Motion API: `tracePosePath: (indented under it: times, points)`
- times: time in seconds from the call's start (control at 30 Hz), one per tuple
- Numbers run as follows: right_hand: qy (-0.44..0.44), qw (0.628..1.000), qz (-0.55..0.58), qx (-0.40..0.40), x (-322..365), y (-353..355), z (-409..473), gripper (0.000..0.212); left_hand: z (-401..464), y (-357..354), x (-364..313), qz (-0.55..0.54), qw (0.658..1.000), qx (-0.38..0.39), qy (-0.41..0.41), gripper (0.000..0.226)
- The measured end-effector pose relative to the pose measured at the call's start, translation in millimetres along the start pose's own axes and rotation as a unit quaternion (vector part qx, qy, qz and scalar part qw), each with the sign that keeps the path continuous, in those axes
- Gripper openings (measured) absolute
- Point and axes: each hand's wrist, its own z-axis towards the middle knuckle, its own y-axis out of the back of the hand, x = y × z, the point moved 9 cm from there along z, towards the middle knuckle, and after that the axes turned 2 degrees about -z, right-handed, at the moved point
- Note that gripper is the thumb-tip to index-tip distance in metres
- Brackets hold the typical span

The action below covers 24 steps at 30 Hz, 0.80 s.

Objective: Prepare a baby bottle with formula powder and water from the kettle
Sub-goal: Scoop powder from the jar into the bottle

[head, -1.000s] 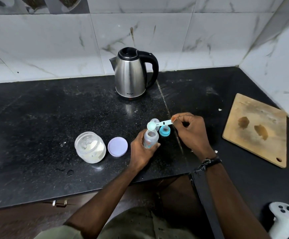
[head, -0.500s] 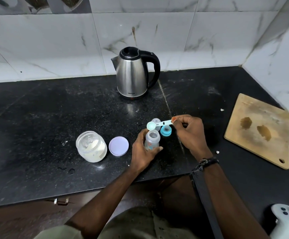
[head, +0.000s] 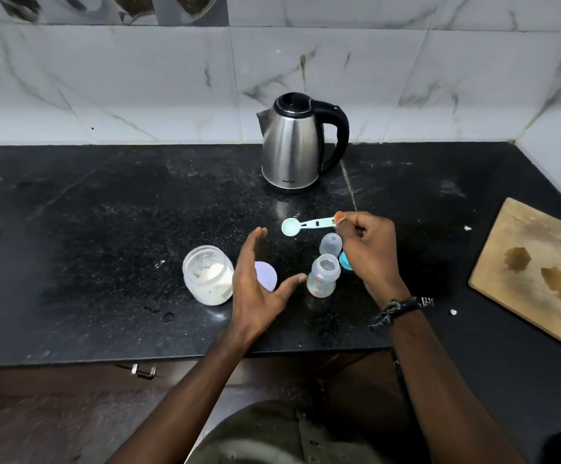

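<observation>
Bottle (head: 322, 277) stands uncapped on the tabletop (head: 88, 229) near the front edge, just right of my left hand (head: 259, 283), whose fingers are spread and hold nothing. Beside it to the left sit the open powder jar (head: 208, 279) and its lid (head: 267, 274). My right hand (head: 369, 249) pinches the scoop (head: 306, 225) by its handle, bowl apparently empty, above the bottle's cap pieces. I judge powder dosing underway or done; water is left. Farther back, the kettle (head: 294, 145) waits untouched.
</observation>
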Motion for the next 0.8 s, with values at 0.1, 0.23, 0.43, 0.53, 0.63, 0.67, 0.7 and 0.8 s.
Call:
tracePosePath:
  times: [0.1, 0.23, 0.43, 0.53, 0.63, 0.67, 0.7, 0.8]
  points:
    - [0.031, 0.999, -0.001, 0.02, 17, -25, -1, 0.022, 4, 38, -10, 0.041, 0.997, -0.059, -0.032, 0.098]
    - [0.068, 0.996, -0.011, 0.054, 35, -66, -7, 0.026, 3, 82, -8, 0.085, 0.987, -0.123, -0.052, 0.099]
    - [0.183, 0.967, -0.108, 0.141, 68, -135, -31, 0.023, -4, 114, 39, 0.096, 0.989, -0.102, 0.043, 0.126]
    - [0.224, 0.923, -0.235, 0.205, 72, -172, -47, 0.022, -9, 113, 60, 0.102, 0.99, -0.058, 0.076, 0.125]
    - [0.233, 0.869, -0.349, 0.263, 69, -201, -61, 0.024, -13, 111, 64, 0.1, 0.99, -0.042, 0.089, 0.118]
    - [0.228, 0.858, -0.368, 0.277, 67, -209, -64, 0.024, -13, 110, 66, 0.096, 0.99, -0.039, 0.095, 0.115]
    - [0.216, 0.852, -0.379, 0.288, 65, -215, -66, 0.023, -13, 110, 67, 0.093, 0.99, -0.038, 0.099, 0.112]
    - [0.157, 0.86, -0.38, 0.301, 57, -224, -65, 0.013, -12, 110, 70, 0.093, 0.991, -0.038, 0.094, 0.108]
